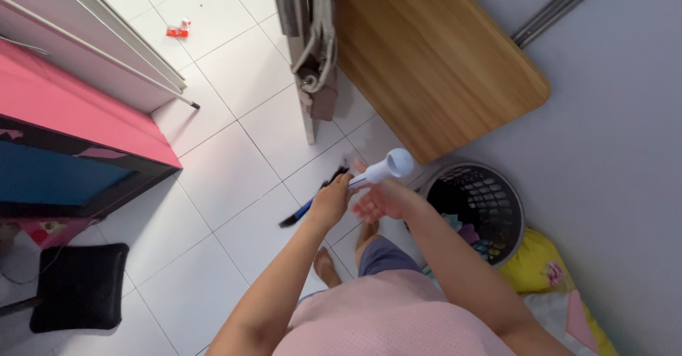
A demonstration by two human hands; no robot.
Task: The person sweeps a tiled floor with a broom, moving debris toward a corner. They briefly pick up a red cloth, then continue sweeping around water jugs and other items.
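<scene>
My left hand [331,201] grips a long-handled brush [375,173] by its white shaft. Its rounded white end points up toward me, while the blue lower part and black bristles [290,220] reach down to the white tiled floor. Just to the right of the shaft, my right hand [381,201] has its fingers spread and holds nothing; I cannot tell whether it touches the shaft. My bare feet [328,264] stand on the tiles below the hands.
A wooden tabletop [433,57] juts out ahead. A round black laundry basket [508,210] with clothes stands by the grey wall, next to a yellow bag [534,267]. A pink-topped cabinet [78,125] and a black stool [79,285] are at the left. A small red scrap [177,30] lies on the floor.
</scene>
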